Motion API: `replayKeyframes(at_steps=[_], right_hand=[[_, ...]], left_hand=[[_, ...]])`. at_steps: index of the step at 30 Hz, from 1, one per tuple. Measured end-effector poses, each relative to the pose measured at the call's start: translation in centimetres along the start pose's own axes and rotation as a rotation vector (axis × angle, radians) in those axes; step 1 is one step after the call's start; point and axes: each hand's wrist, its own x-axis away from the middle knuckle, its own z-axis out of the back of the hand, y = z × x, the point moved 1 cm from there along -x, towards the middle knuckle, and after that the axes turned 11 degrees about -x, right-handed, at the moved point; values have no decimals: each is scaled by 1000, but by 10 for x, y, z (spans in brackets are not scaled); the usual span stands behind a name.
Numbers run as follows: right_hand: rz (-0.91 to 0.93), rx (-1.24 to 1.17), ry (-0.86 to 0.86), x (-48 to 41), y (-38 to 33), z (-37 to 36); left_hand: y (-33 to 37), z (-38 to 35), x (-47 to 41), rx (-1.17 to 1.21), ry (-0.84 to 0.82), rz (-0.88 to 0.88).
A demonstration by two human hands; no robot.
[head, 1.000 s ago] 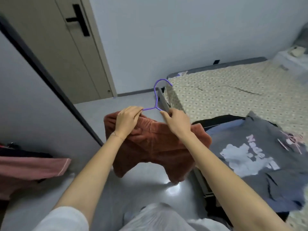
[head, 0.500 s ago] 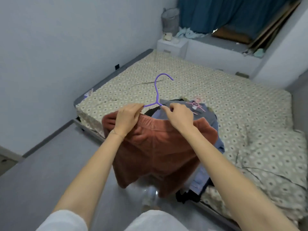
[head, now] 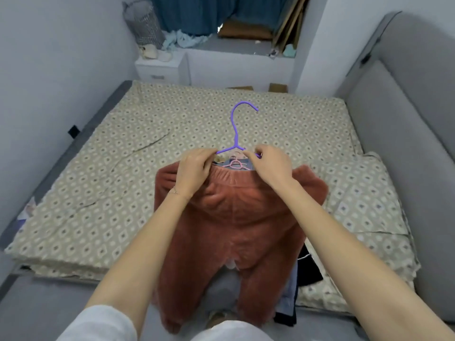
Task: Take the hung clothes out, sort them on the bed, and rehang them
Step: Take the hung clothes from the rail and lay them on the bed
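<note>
Where the two hands meet at the waistband, each takes one shoulder of a purple plastic hanger (head: 235, 134). Left hand (head: 194, 166): fingers curled over the hanger's left arm, with the bunched top edge of the garment under them. Right hand (head: 270, 166): fingers and thumb pinched round the hanger's right arm, cloth gathered beneath the palm. Hook upright, its tip curving to the right.

The garment is a pair of rust-brown fleece trousers (head: 234, 217). The waistband is draped over the hanger bar and the legs hang down toward the floor in front of the person. The trousers are held in the air over the near edge of the bed (head: 110, 168), not lying on it.

Just past the waistband, between the hands, a pink hanger (head: 236, 164) shows on top of a garment on the bed; that garment is mostly hidden. To the right of the hanging legs, dark clothes (head: 309, 269) and a blue garment (head: 291, 286) spill over the bed's edge.

The bed wears a beige sheet with a diamond pattern, creased on the left half. A grey padded headboard (head: 394, 119) runs along the right side. At the far left corner stands a white nightstand (head: 160, 67), with a mesh laundry basket (head: 145, 23) behind it. A blue curtain (head: 197, 11) hangs above a window ledge. White sleeves (head: 98, 323) show at the bottom of the view.
</note>
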Motion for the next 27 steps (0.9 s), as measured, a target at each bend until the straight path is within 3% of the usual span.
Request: replayKeyframes(at_steps=[6,15,22,27], right_hand=[[-104,10,28,-82,39,-24],[-269,-85,-134,-186,117,-134],[-251,26,-306,-214,170,-195],[-205,57,-303,-204,180,-194]], left_hand=[[-29,-83,-63,86,-144,-2],[-107,-228,-78,135,-415,138],[-140,-298,-54,50,-542,218],[-136,-322,-49,1,-657,291]])
